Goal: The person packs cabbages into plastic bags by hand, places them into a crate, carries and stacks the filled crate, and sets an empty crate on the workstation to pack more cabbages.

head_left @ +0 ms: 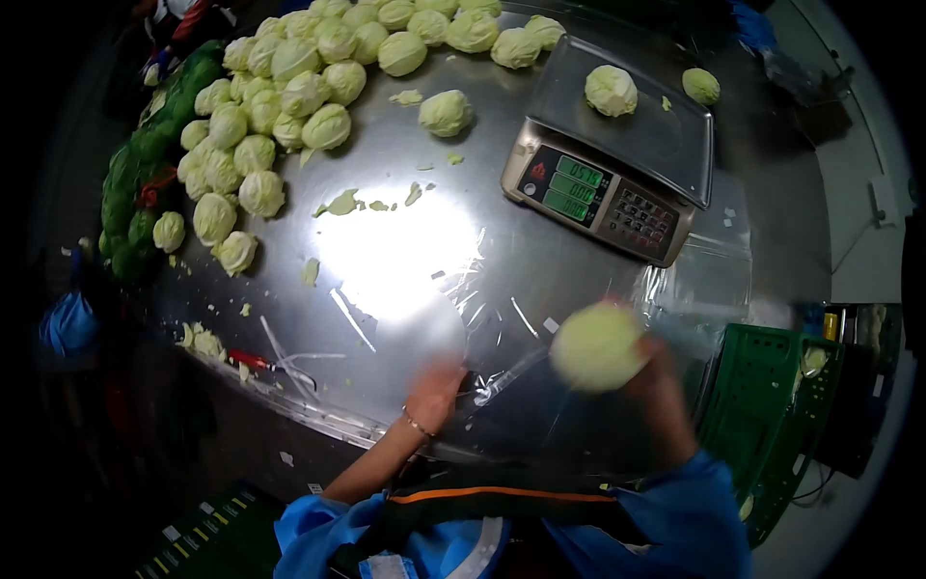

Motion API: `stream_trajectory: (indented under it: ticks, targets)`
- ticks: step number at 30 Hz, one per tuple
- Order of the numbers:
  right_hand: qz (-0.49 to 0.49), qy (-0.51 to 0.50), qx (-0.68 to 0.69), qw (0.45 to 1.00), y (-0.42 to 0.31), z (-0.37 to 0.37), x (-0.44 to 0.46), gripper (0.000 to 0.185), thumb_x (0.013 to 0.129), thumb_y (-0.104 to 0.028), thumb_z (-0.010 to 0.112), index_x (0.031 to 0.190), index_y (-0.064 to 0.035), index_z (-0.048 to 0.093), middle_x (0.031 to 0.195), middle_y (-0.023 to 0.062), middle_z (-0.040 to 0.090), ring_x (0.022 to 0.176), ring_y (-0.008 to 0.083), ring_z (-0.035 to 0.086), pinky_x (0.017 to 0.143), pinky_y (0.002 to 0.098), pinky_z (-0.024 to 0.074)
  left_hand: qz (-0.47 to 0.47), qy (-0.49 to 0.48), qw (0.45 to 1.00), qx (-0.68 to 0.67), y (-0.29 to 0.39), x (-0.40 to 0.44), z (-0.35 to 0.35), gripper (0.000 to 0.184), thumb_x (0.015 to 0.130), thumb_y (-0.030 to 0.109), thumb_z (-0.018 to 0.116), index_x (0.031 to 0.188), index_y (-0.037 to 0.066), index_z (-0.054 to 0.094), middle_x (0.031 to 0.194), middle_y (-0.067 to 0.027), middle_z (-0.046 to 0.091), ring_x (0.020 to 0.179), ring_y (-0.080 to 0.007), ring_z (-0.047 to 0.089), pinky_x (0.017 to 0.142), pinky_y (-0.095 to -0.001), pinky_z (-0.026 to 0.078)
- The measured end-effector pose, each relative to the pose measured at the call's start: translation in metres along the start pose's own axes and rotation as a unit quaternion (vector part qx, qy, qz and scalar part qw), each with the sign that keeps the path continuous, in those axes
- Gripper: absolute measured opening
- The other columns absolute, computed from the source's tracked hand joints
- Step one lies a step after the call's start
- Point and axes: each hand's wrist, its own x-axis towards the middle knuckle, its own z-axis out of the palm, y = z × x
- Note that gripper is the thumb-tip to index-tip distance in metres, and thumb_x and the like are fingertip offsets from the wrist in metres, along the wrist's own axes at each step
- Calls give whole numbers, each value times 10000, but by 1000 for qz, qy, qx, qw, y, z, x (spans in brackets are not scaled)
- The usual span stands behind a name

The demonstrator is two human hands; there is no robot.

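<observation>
My right hand (658, 372) grips a pale green cabbage (596, 349) from its right side, above the front right of the metal table; both are smeared by motion. Low over the table near its front edge is my left hand (436, 388), its fingers too blurred to read. A small dark object beside those fingers cannot be made out. Beyond my right hand stands a digital scale (588, 207) with lit green displays. One cabbage (611, 91) rests on its steel pan, and another cabbage (700, 86) sits just past the pan's right edge.
Many cabbages (294, 58) are piled at the back left, beside a green net sack (145, 164). A lone cabbage (446, 113), leaf scraps and plastic strips lie on the metal table (386, 183). A red-handled tool (249, 359) lies front left. Green crates (762, 425) stand right. Another person (188, 24) is at top left.
</observation>
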Motion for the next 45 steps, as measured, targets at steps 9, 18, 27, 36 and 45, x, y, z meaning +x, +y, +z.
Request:
stream_trajectory:
  ticks: [9, 18, 27, 36, 45]
  targets:
    - [137, 150, 308, 930, 138, 102, 30, 547, 904, -308, 458, 1352, -49, 282, 1278, 209, 441, 1180, 312, 449, 1028, 423, 333, -68, 23, 986, -154, 38, 6, -66, 704, 648, -117, 499, 1325, -11, 337, 1361, -154, 346, 1115, -350, 459, 925, -366, 408]
    - [-372, 403, -684, 481, -113, 30, 257, 722, 662, -475, 715, 1248, -151, 446, 1310, 237, 287, 1196, 419, 307, 1004, 469, 285, -83, 44, 979, -179, 15, 63, -114, 693, 682, -96, 502, 1341, -29, 299, 1406, -191, 277, 1217, -338, 408, 944, -344, 423]
    - [-170, 187, -367, 895, -186, 0, 231, 560, 769, -307, 636, 1267, -123, 458, 1184, 120, 539, 1043, 231, 564, 845, 365, 499, -101, 68, 974, -192, 12, 66, -111, 722, 675, -93, 514, 1353, -15, 278, 1428, -156, 254, 1232, -307, 403, 903, -332, 456]
    - [151, 133, 246, 948, 121, 126, 76, 438, 875, -311, 487, 1241, -77, 428, 1225, 114, 492, 1124, 272, 485, 974, 406, 386, -132, 49, 970, -200, 23, 28, -115, 756, 675, -93, 522, 1372, 18, 249, 1445, -128, 226, 1194, -324, 432, 870, -340, 467]
    - [-289, 175, -670, 661, 185, 154, 65, 547, 743, -206, 673, 1224, -45, 472, 1204, 140, 420, 1112, 304, 387, 974, 429, 283, -153, 223, 962, -38, -7, -53, -38, 720, 707, -61, 542, 1360, -13, 242, 1356, -153, 361, 976, -343, 528, 831, -347, 473]
